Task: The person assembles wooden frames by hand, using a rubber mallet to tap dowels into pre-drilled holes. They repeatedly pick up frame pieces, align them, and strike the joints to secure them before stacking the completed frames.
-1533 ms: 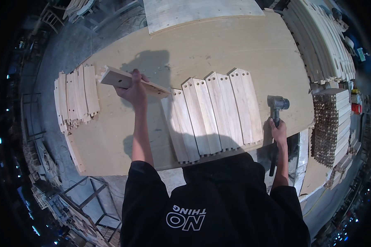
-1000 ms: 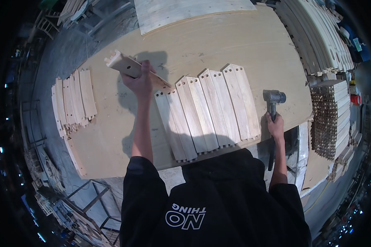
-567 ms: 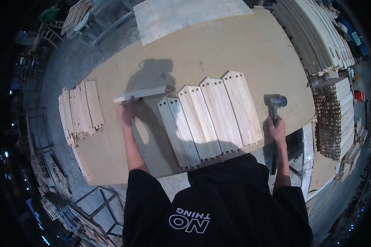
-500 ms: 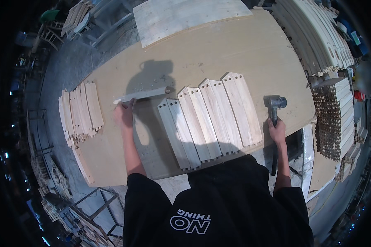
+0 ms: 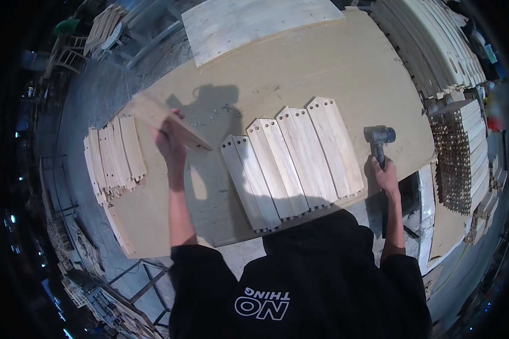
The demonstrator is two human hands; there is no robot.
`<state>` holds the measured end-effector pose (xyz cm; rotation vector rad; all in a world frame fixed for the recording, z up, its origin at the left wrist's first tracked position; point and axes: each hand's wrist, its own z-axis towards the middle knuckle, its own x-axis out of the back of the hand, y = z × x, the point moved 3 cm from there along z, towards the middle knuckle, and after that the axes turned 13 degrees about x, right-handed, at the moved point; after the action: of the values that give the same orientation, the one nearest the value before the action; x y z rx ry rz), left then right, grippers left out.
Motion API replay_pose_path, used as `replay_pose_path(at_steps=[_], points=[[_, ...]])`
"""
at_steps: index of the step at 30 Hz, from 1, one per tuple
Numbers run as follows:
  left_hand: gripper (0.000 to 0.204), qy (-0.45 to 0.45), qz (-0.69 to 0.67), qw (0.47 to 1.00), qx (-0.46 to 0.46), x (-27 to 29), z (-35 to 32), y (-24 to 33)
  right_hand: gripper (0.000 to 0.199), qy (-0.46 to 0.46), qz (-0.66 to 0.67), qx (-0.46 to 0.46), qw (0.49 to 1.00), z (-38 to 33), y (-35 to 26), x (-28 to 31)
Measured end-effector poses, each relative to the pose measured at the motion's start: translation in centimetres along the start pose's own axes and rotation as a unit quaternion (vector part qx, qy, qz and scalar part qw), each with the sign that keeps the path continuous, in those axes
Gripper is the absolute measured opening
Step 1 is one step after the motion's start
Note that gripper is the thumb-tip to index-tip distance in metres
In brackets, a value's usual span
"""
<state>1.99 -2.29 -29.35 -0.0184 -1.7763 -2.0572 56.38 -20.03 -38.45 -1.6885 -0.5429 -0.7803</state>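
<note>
My left hand (image 5: 169, 142) holds a pale wooden slat (image 5: 164, 118) lifted and tilted above the workbench (image 5: 300, 68), left of a row of several joined slats (image 5: 291, 161) lying side by side. My right hand (image 5: 385, 172) grips the handle of a grey mallet (image 5: 379, 138), its head resting at the right end of the row near the bench's edge. My dark hooded top fills the lower middle of the view.
A loose pile of slats (image 5: 114, 155) lies at the bench's left end. A large plywood sheet (image 5: 249, 22) lies at the far side. Stacks of drilled wooden pieces (image 5: 461, 152) and long boards (image 5: 430, 45) stand on the right. Metal frames sit on the floor lower left.
My left hand has lifted the slat and swung it upward and left, tilting it. The mallet and my right hand have stayed in place.
</note>
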Motion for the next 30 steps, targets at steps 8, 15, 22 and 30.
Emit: replay_pose_path(at_steps=[8, 15, 22, 30], points=[[0.058, 0.079, -0.277, 0.954, 0.079, -3.8, -2.0, 0.0, 0.045, -0.063, 0.162, -0.112, 0.978, -1.7, -6.2, 2.9], [0.059, 0.073, -0.222, 0.968, 0.091, -4.3, -1.7, -1.9, 0.036, -0.05, 0.149, -0.044, 0.987, -2.4, -12.5, 4.9], [0.067, -0.014, -0.203, 0.972, -0.117, -4.0, -4.3, -5.1, 0.036, -0.048, 0.089, 0.047, 0.994, -2.0, -18.2, 5.5], [0.047, -0.053, -0.318, 0.945, -0.057, -5.3, -4.6, -8.4, 0.032, -0.158, 0.082, 0.261, 0.949, -0.4, -33.9, 6.1]])
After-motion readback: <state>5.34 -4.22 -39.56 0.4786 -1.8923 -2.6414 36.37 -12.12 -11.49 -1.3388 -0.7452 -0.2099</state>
